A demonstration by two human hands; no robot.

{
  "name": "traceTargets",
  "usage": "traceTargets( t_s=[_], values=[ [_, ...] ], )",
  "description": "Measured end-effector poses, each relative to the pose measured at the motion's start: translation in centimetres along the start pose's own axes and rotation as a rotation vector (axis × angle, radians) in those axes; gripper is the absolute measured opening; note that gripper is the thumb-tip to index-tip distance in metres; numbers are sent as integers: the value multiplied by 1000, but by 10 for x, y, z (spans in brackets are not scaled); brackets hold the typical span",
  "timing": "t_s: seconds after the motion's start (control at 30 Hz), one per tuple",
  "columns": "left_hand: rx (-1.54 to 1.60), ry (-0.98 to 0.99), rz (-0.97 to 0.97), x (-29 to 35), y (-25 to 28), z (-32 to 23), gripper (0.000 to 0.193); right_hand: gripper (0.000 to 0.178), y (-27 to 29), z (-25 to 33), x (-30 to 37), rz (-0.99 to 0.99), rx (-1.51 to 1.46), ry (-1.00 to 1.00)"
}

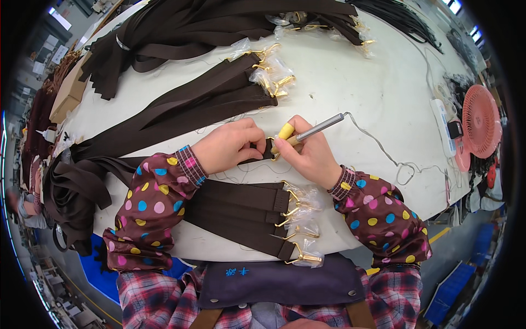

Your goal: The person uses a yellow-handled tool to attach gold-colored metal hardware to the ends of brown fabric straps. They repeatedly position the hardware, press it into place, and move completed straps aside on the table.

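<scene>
Brown woven strap (257, 156) lay at the counter's middle, its end pinched flat by the left hand (227, 147), while the right hand (309, 159) gripped a yellow-handled metal heat tool (312, 131) against the strap's gold clip. The tip sat very near the left fingers, so a slip might have burned them or scorched the webbing; the trailing grey cord (383, 151) could have snagged. The white counter (361, 82) carried more strap bundles, a pink fan (481, 120) and a power strip.
</scene>
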State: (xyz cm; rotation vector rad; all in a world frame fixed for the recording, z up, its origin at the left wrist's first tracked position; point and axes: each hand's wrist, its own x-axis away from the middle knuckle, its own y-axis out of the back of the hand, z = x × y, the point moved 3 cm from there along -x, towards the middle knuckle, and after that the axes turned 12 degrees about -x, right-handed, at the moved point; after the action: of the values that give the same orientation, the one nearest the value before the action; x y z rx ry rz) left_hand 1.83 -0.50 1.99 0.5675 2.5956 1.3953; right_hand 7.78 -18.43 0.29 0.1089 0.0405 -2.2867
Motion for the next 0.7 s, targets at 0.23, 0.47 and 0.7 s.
traceTargets(
  t_s=[0.23,0.47,0.7],
  values=[
    [50,67,-5,-1,2,-2,14,17,-2,1,-2,19,20,13],
    [58,-37,-16,-3,0,4,10,16,-3,0,-2,22,39,5],
    [33,1,-53,-2,-4,5,8,17,-2,-2,-3,26,95,8]
  ],
)
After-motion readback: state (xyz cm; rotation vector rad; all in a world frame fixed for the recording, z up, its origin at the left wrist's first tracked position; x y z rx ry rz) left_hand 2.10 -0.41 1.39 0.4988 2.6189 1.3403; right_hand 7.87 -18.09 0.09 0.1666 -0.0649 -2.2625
